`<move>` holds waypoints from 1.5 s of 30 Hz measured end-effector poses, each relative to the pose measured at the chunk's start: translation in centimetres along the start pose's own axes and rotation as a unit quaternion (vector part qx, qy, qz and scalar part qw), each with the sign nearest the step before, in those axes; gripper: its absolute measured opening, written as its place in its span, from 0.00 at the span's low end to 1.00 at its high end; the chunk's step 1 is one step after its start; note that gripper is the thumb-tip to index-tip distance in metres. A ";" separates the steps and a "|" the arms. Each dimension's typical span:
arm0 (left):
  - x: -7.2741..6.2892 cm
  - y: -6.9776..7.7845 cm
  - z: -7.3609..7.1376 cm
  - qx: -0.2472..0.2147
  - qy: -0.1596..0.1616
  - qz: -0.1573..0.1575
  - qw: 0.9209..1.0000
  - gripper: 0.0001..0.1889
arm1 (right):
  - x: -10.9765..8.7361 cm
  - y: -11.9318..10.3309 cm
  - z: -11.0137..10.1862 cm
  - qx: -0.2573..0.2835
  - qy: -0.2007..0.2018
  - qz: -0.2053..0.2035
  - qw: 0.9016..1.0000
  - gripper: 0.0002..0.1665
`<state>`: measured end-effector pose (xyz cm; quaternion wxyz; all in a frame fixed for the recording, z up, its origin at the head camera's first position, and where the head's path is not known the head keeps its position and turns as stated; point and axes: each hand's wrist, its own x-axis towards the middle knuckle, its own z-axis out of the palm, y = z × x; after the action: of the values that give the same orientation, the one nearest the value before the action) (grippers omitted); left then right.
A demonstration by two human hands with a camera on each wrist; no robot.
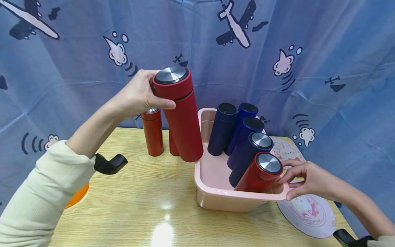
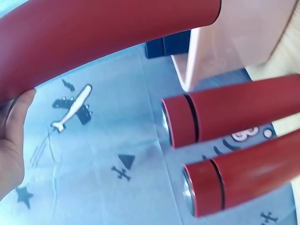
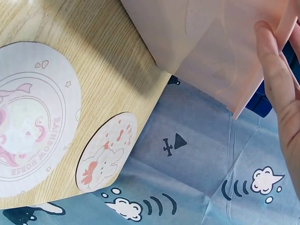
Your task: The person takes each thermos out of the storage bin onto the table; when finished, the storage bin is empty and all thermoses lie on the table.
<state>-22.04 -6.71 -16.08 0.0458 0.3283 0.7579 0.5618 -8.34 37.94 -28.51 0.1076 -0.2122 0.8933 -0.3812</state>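
My left hand (image 1: pixel 143 92) grips a large red thermos (image 1: pixel 185 127) with a silver-topped lid around its upper part. The thermos is raised and slightly tilted, its base beside the left rim of a pink bin (image 1: pixel 213 192). Inside the bin stand several dark blue thermoses (image 1: pixel 220 132) and, at the near right, a leaning red thermos (image 1: pixel 254 176). At the bin's right near corner, my right hand (image 1: pixel 303 180) pinches the rim between thumb and fingers. Two more red thermoses (image 2: pixel 248 110) stand on the table left of the bin, one partly hidden behind the raised thermos in the head view.
Right of the bin lie a round unicorn mat (image 1: pixel 308 212) and a smaller rabbit mat (image 3: pixel 110 152) on the wooden table (image 1: pixel 123 202). An orange object (image 1: pixel 78 196) shows partly behind the left sleeve. A blue curtain (image 1: pixel 197 44) printed with planes hangs behind the table.
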 end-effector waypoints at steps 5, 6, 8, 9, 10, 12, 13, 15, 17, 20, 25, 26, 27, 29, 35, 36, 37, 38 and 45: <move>-1.2 -0.9 -1.1 0.019 0.000 -0.020 1.000 0.24 | 0.0 0.1 0.0 0.002 -0.001 -0.001 1.000 0.17; -1.4 -1.1 -1.3 0.024 -0.001 -0.026 0.999 0.24 | 0.0 0.2 0.0 0.001 -0.001 -0.002 1.000 0.17; -1.8 -1.4 -1.6 0.032 -0.003 -0.037 0.999 0.24 | 0.0 0.3 0.0 0.000 -0.002 -0.003 1.000 0.17; -2.0 -1.6 -1.7 0.036 -0.004 -0.041 0.999 0.24 | 0.0 0.3 0.0 0.000 -0.002 -0.003 1.000 0.17; -2.2 -1.7 -1.8 0.041 -0.003 -0.046 0.998 0.24 | 0.0 0.4 -0.1 -0.001 -0.002 -0.004 1.000 0.17; -2.6 -2.1 -2.1 0.051 0.001 -0.053 0.997 0.25 | 0.0 0.4 0.0 -0.001 -0.001 -0.001 1.000 0.17; -2.8 -2.3 -2.2 0.052 0.002 -0.055 0.997 0.25 | 0.0 0.4 0.0 -0.001 -0.001 0.000 1.000 0.17; -3.2 -2.6 -2.5 0.054 0.003 -0.060 0.997 0.25 | 0.0 0.3 0.0 0.000 0.000 0.003 1.000 0.17; -3.6 -2.9 -2.7 0.055 0.003 -0.066 0.996 0.27 | 0.0 0.3 0.0 0.001 0.000 0.002 1.000 0.17; -4.2 -3.5 -3.2 0.061 0.002 -0.077 0.995 0.28 | 0.0 0.3 0.0 0.004 0.002 0.001 1.000 0.17; -5.2 -4.6 -4.3 0.077 -0.010 -0.088 0.993 0.30 | -0.1 0.3 0.0 0.004 0.005 0.001 1.000 0.17; -5.4 -4.8 -4.4 0.077 -0.011 -0.092 0.993 0.31 | -0.1 0.3 0.0 0.003 0.006 0.002 1.000 0.17; -5.6 -5.0 -4.6 0.079 -0.013 -0.095 0.992 0.31 | -0.1 0.3 0.0 0.004 0.005 0.001 1.000 0.17; -6.1 -5.4 -4.9 0.087 -0.010 -0.105 0.991 0.30 | 0.0 0.3 0.0 0.006 0.004 0.001 1.000 0.17; -7.2 -7.3 -6.2 0.120 -0.022 -0.106 0.987 0.30 | -0.2 0.3 0.1 0.007 0.007 0.006 1.000 0.17; -7.5 -7.8 -6.5 0.120 -0.028 -0.103 0.987 0.30 | -0.2 0.3 0.1 0.006 0.008 0.006 1.000 0.17; -7.7 -8.3 -6.9 0.113 -0.032 -0.101 0.988 0.31 | -0.2 0.3 0.1 0.005 0.008 0.006 1.000 0.17; -8.0 -8.7 -7.3 0.106 -0.038 -0.099 0.989 0.31 | -0.2 0.3 0.1 0.006 0.008 0.005 1.000 0.17; -9.6 -11.5 -10.1 0.044 -0.107 -0.074 0.991 0.30 | -0.1 0.4 0.1 0.005 0.007 0.007 1.000 0.17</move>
<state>-24.12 -22.01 -25.47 0.1534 0.3309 0.7949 0.4849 -8.33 38.17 -28.87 0.1053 -0.2023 0.8936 -0.3867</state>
